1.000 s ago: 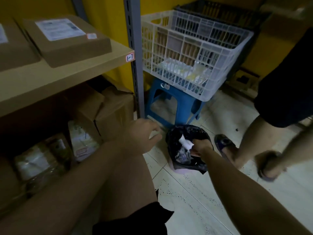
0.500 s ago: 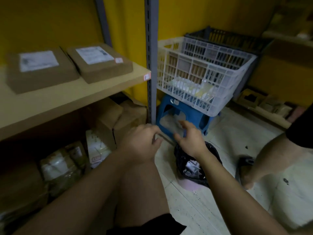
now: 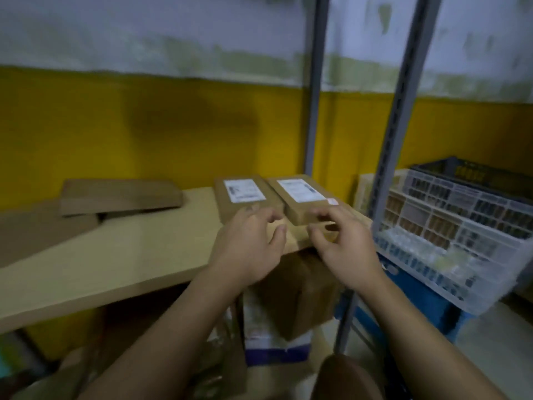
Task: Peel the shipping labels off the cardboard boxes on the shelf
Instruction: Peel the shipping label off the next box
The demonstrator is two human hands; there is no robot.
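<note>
Two cardboard boxes are lying side by side at the right end of the wooden shelf, each wearing a white shipping label on top. The left box is carrying the left label; the right box is carrying the right label and a small pinkish sticker. The print is blurring too much to read.

The left hand is hovering at the left box's near edge, fingers loosely curled and spread, gripping nothing. The right hand is hovering likewise before the right box; whether either is touching cannot be told.

A white crate is sitting to the right.
</note>
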